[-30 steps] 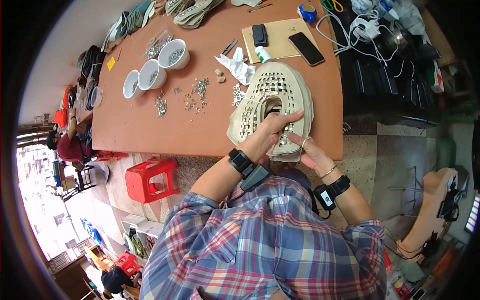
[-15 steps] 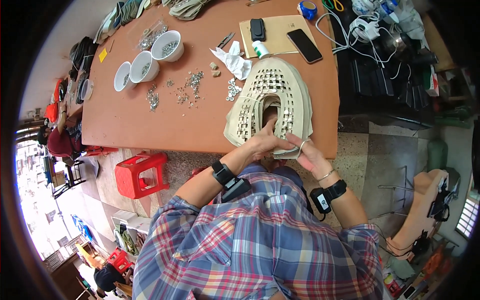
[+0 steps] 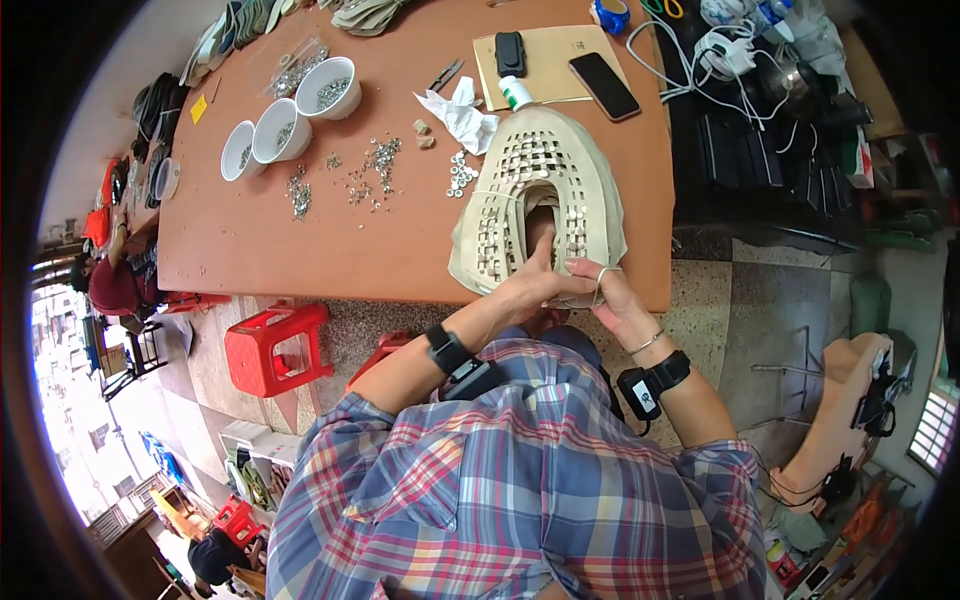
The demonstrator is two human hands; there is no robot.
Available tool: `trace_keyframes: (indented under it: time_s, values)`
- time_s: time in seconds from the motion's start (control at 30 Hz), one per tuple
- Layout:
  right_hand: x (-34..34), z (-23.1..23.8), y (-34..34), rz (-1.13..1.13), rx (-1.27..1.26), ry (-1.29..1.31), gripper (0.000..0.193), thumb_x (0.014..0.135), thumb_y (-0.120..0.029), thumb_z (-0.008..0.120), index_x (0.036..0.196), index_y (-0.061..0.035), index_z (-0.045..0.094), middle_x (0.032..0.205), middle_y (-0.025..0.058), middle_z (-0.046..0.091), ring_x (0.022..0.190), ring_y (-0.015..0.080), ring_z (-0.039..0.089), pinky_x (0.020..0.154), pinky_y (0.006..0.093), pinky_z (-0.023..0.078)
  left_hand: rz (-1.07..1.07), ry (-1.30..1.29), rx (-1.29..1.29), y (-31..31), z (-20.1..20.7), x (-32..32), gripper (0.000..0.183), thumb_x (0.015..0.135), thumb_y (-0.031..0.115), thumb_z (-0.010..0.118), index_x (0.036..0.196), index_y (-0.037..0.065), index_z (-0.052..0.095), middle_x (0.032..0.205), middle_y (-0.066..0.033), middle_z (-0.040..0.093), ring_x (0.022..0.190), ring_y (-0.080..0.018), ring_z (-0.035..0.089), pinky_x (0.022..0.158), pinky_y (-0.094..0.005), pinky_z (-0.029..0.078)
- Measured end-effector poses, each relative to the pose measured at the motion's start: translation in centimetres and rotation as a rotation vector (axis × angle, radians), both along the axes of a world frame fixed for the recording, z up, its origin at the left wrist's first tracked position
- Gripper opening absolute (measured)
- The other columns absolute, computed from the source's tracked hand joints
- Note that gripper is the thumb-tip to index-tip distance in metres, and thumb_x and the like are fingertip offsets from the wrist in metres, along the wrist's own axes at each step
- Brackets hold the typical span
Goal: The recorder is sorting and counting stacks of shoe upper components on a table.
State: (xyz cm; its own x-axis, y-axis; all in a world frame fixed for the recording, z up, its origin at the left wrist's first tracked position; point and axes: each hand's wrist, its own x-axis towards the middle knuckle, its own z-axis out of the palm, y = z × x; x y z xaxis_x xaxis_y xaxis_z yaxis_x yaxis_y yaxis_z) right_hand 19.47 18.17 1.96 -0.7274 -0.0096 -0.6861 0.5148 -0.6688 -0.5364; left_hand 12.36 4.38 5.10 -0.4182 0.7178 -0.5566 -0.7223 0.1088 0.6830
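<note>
A stack of beige shoe uppers (image 3: 487, 215) with woven cutout strips lies at the table's front edge, toe end away from me. A thin pale band runs across its left side. My left hand (image 3: 535, 287) grips the stack's near end, one finger reaching into the central opening. Close beside it, at the right near corner, my right hand (image 3: 622, 307) has its fingers closed on a pale band (image 3: 601, 284) that loops over them. The fingertips of both hands nearly meet; what lies beneath them is partly hidden.
On the brown table (image 3: 250, 245) stand three white bowls (image 3: 281, 132) of small metal pieces, with loose piles nearby. White rings (image 3: 461, 178), crumpled tissue (image 3: 465, 115), a white bottle (image 3: 515, 94) and a phone (image 3: 605, 86) lie around the stack. A red stool (image 3: 270, 350) stands left.
The view has shifted slightly. My right hand has lifted a little at the stack's near corner, and the band over its fingers stands more upright. The left hand keeps its grip.
</note>
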Motion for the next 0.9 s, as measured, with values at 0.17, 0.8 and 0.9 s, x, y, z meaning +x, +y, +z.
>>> trace_keyframes:
  time_s: [0.17, 0.8, 0.9]
  values:
    - [-0.3, 0.6, -0.3, -0.012, -0.015, 0.03, 0.033, 0.078, -0.011, 0.067, 0.109, -0.0008, 0.058, 0.097, 0.0071, 0.063, 0.085, 0.018, 0.063, 0.071, 0.0322, 0.054, -0.189, 0.499, -0.164, -1.9, 0.8, -0.2, 0.103, 0.08, 0.022, 0.071, 0.143, -0.005, -0.006, 0.135, -0.0196, 0.039, 0.103, -0.0172, 0.053, 0.075, -0.027, 0.048]
    - [0.4, -2.0, -1.6, -0.177, -0.17, -0.096, 0.022, 0.088, -0.013, 0.053, 0.106, -0.0037, 0.062, 0.091, 0.0031, 0.061, 0.084, 0.0139, 0.058, 0.07, 0.028, 0.049, -0.067, 1.52, -0.354, 0.0, 0.2, 2.9, 0.018, 0.074, 0.009, 0.068, 0.087, 0.0, 0.059, 0.078, -0.0119, 0.059, 0.071, -0.026, 0.06, 0.06, -0.0358, 0.048]
    - [0.7, -3.0, -1.4, -0.131, -0.226, 0.024, 0.024, 0.088, -0.015, 0.051, 0.108, -0.0055, 0.061, 0.093, 0.0024, 0.061, 0.085, 0.0137, 0.057, 0.072, 0.0268, 0.048, 0.012, 1.12, -0.328, -0.1, 0.0, 3.2, 0.012, 0.077, 0.009, 0.067, 0.082, 0.001, 0.059, 0.078, -0.0066, 0.059, 0.069, -0.0162, 0.059, 0.06, -0.0296, 0.047]
